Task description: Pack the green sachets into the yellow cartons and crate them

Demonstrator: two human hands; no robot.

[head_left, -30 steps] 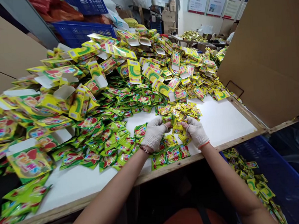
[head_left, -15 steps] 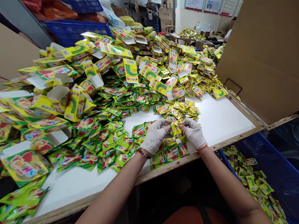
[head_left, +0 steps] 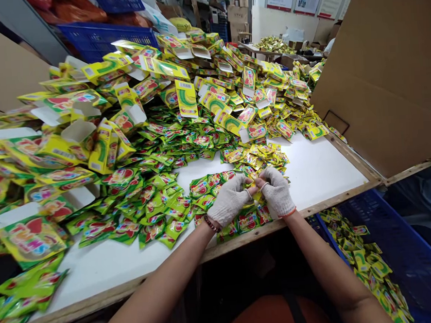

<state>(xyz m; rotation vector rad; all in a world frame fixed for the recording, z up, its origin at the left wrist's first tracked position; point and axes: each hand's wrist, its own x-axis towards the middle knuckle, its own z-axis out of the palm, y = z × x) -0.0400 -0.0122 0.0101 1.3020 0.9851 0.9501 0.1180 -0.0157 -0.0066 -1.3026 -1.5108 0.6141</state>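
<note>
My left hand (head_left: 229, 199), in a white fingerless glove, has its bare fingertips pinched on a small yellow packet (head_left: 257, 197). Gloved the same way, my right hand (head_left: 276, 192) grips the packet from the other side, and the fingertips of both hands almost meet. Most of the packet is covered by my fingers. Beneath and around my hands lie green packets with red fruit pictures (head_left: 247, 221). Just beyond them is a loose pile of small yellow packets (head_left: 259, 156). More green packets (head_left: 163, 199) spread out to the left of my left hand.
Yellow cartons (head_left: 188, 99), many with open flaps, are heaped along the back and left of the white table (head_left: 318, 172). A wooden strip edges the table. Below right, a blue crate (head_left: 407, 257) holds yellow packets. A large cardboard sheet (head_left: 378, 83) stands at the right.
My hands have drawn closer together around the yellow packet, the left one shifting slightly right. More of the packet is now covered by my fingers.
</note>
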